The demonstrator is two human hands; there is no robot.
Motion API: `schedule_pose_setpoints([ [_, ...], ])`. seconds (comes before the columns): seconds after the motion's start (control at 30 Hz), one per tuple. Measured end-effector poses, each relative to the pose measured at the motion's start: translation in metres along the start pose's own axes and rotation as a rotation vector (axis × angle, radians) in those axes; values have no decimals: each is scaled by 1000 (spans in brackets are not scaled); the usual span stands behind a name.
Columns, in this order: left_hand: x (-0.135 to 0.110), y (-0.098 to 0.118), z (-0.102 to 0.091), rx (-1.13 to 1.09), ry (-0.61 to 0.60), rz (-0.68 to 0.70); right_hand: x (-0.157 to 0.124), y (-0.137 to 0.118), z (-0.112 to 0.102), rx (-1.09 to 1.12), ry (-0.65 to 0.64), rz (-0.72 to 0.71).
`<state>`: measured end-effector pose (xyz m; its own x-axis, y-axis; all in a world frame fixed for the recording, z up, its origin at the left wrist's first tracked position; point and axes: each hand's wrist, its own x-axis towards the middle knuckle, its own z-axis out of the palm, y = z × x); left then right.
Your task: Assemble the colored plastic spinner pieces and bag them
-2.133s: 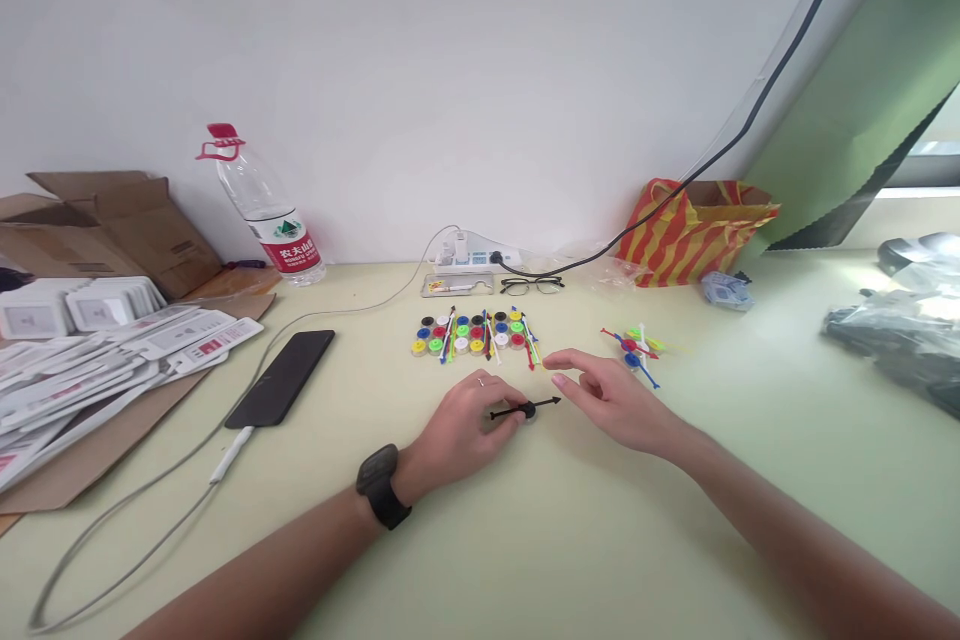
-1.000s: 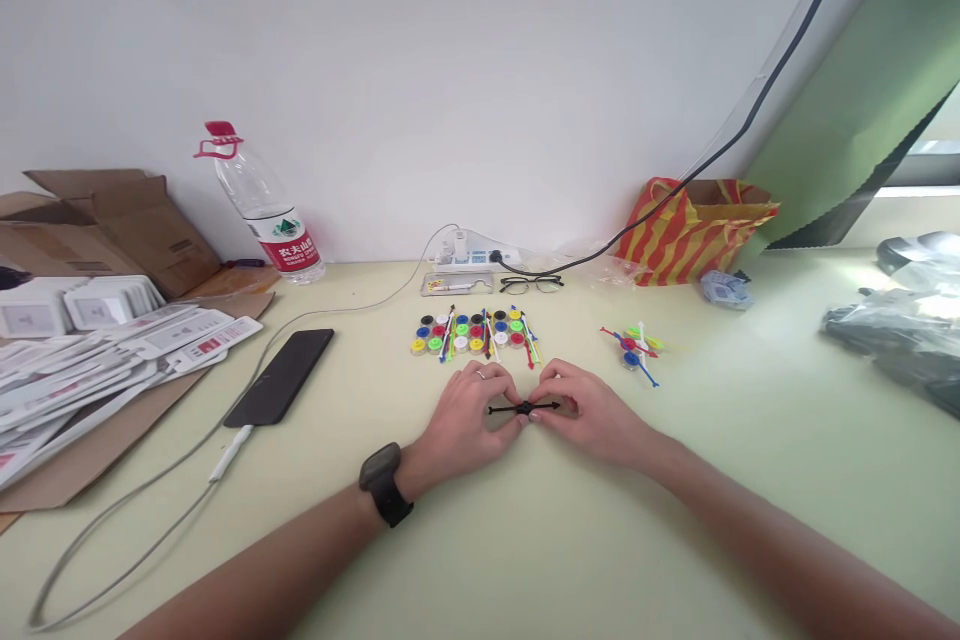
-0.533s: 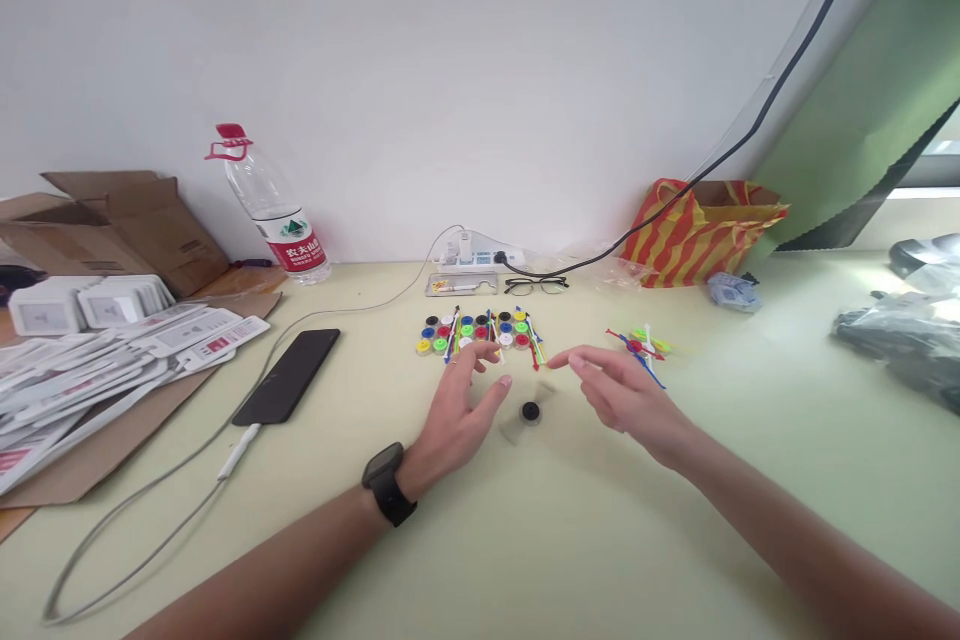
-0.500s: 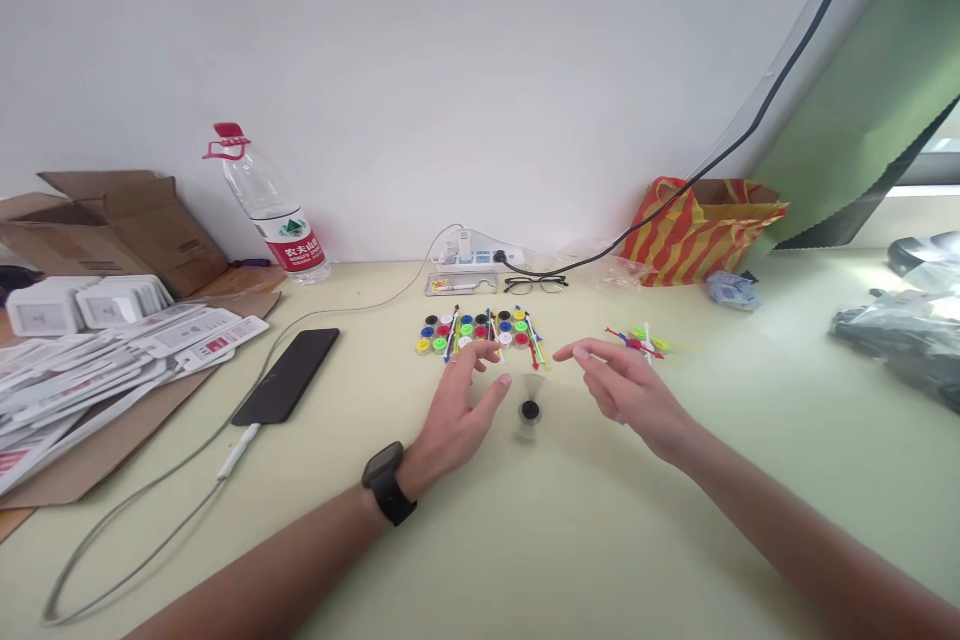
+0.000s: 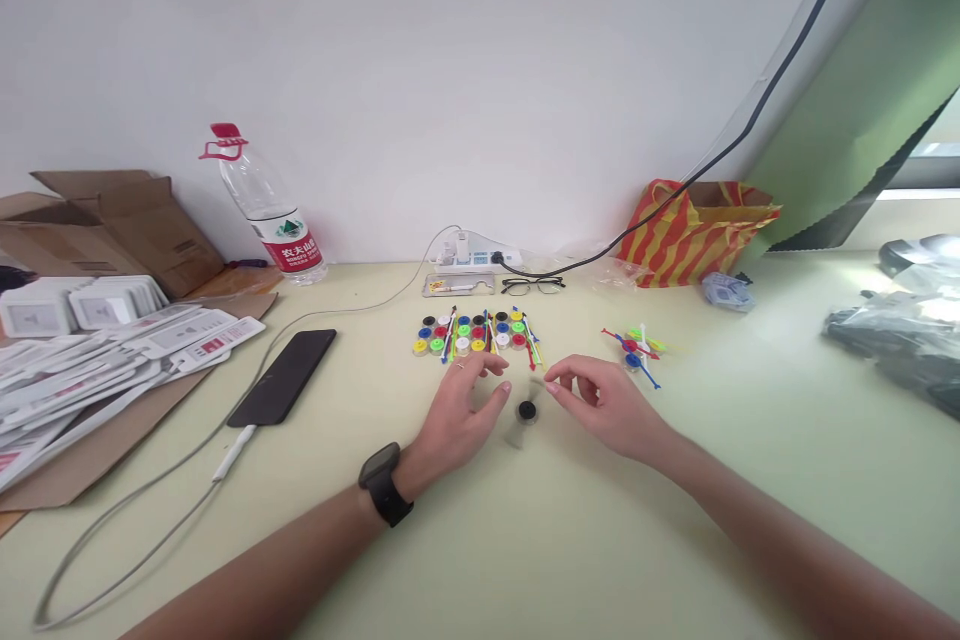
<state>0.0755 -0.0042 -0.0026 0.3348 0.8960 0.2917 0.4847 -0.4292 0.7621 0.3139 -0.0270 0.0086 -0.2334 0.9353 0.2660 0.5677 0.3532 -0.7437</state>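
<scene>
A small black spinner (image 5: pixel 527 411) turns on the pale green table (image 5: pixel 570 540); its hub is sharp and its arms are a faint blur. My left hand (image 5: pixel 457 415), with a ring and a black wristwatch, hovers just left of it, fingers spread and holding nothing. My right hand (image 5: pixel 604 405) is just to the right, fingers loosely curled with thumb and forefinger near each other, nothing visible in them. Behind lie rows of coloured discs and thin sticks (image 5: pixel 476 335). A few assembled coloured spinners (image 5: pixel 636 348) rest to the right.
A black phone (image 5: pixel 283 376) on a white cable lies to the left, beside stacked white cards (image 5: pixel 97 350) on cardboard. At the wall stand a water bottle (image 5: pixel 262 205), a power strip (image 5: pixel 469 258), glasses (image 5: pixel 531 285) and a striped bag (image 5: pixel 694 230). Dark plastic bags (image 5: pixel 900 330) sit far right.
Both hands pinched the black spinner's arms a second ago, then let go and drew apart. It now spins freely. My right hand has since curled back closer to it.
</scene>
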Motion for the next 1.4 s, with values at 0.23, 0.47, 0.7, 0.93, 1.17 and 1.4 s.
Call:
schedule_pose_setpoints([
  [0.23, 0, -2, 1, 27, -5, 44, -4, 3, 6, -59, -60, -167],
  [0.47, 0, -2, 0, 29, -5, 49, -8, -3, 6, -124, -74, -295],
  [0.7, 1, 0, -1, 9, -1, 25, -12, -8, 8, -248, -157, -435],
  [0.93, 2, -1, 0, 3, -5, 14, -12, -6, 9, -294, -135, -440],
  [1.17, 1, 0, -1, 10, -11, 6, -12, -5, 8, -296, -96, -434],
  [1.4, 1, 1, -1, 0, -15, 12, -11, -2, 9, -304, -66, -453],
])
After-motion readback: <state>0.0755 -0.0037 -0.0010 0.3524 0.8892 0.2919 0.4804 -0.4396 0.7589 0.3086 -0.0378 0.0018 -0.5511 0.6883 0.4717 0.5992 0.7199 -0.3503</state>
